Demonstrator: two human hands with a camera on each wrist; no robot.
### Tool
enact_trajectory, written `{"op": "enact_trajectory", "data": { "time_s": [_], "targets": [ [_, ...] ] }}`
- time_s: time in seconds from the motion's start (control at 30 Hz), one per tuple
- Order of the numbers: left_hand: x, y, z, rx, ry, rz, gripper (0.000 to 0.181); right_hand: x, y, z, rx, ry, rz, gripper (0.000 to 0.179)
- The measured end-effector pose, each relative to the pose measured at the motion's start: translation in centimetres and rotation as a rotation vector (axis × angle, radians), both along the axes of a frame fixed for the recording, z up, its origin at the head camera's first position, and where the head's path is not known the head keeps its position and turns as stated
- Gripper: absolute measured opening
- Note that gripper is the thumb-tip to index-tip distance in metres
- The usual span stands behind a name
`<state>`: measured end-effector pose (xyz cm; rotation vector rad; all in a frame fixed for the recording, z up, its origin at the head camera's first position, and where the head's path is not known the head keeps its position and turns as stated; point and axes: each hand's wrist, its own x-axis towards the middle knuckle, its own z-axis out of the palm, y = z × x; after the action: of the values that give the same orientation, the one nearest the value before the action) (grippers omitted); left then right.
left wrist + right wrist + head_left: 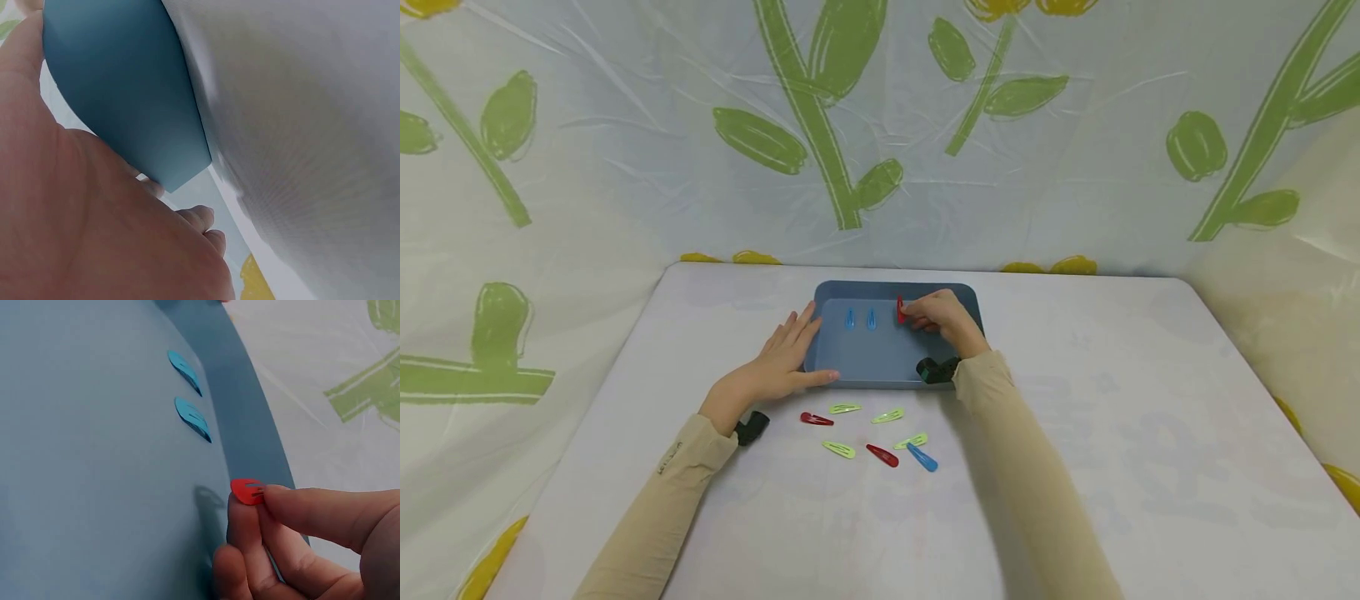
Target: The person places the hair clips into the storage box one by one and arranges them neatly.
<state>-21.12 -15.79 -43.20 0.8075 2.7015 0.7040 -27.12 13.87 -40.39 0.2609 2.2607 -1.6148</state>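
While right fingers point(244, 524) pinch a red clip point(245, 491), two blue clips point(191, 416) in blue tray point(865, 358), left fingers point(792, 335) straight

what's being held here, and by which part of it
The right hand pinches a red hair clip, thumb over the part behind its rounded end; the left hand rests spread against the tray.

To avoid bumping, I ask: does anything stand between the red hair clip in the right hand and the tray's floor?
Nothing visible does. The right hand pinches the red clip above a bare part of the tray; two blue clips lie to the left.
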Motion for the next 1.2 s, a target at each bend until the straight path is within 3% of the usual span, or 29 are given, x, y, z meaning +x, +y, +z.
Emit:
{"op": "enact_trajectory", "data": {
  "time_s": [0.3, 0.5, 1.2],
  "targets": [
    [0.1, 0.1, 0.3, -0.005, -0.021, 0.003, 0.102, 0.2, -0.3, -0.6, 0.071, 0.072, 0.034, 0.019],
    [0.0, 0.0, -0.1, 0.010, -0.008, 0.003, 0.103, 0.4, -0.6, -0.8, 0.128, 0.111, 0.058, 0.018],
    [0.1, 0.0, 0.1, 0.019, -0.005, -0.001, 0.102, 0.5, -1.1, -0.9, 0.188, 0.136, 0.056, 0.015]
  ]
}}
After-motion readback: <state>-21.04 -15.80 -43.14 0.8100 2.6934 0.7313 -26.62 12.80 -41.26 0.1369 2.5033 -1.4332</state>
